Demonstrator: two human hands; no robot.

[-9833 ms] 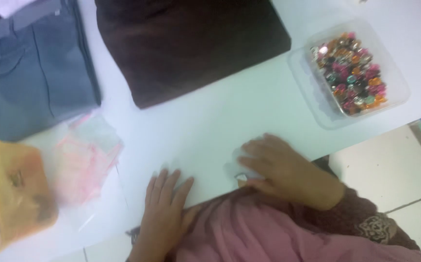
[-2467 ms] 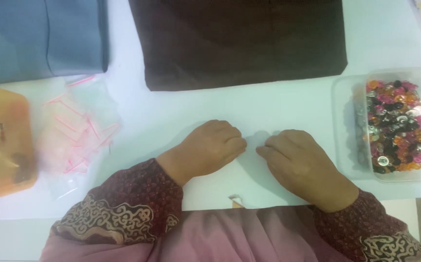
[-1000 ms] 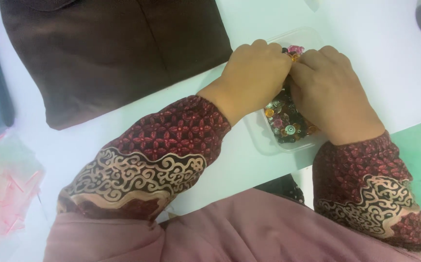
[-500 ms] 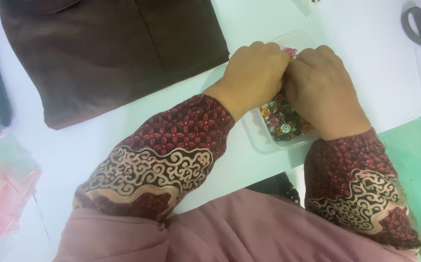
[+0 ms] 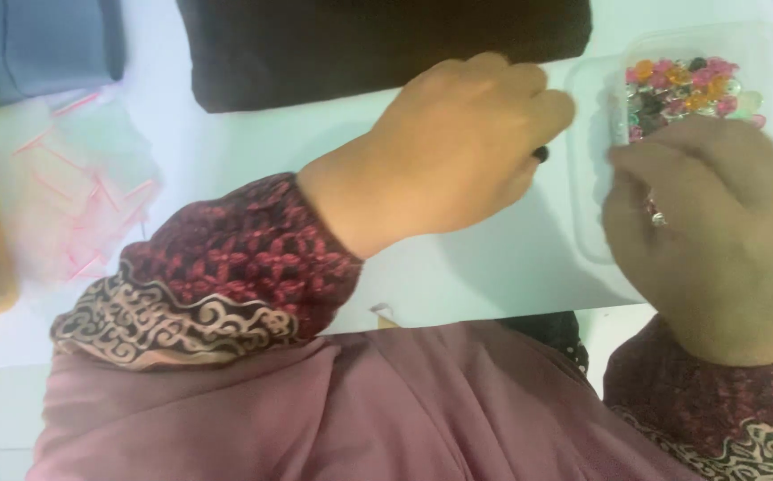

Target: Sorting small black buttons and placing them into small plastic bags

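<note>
Tray [image 5: 587, 191]: clear, full of coloured beads [image 5: 685, 85], at the table [image 5: 484, 258] edge.
Right hand [image 5: 707, 223]: over the tray, fingers curled — grip hidden, cannot tell.
Left hand [image 5: 458, 147]: left of tray, pinching a dark bead [image 5: 541, 154].
Risk: a nudge could tip the tray — beads scatter.

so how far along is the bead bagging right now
Done: nothing filled shows; the small clear bags lie in a loose pile at the left. In hand: the left hand pinches a small dark bead beside the clear tray, while the right hand lies over the tray's coloured beads. Left: the tray looks well stocked, and the dark brown cloth and grey cloth lie folded, untouched.
</note>
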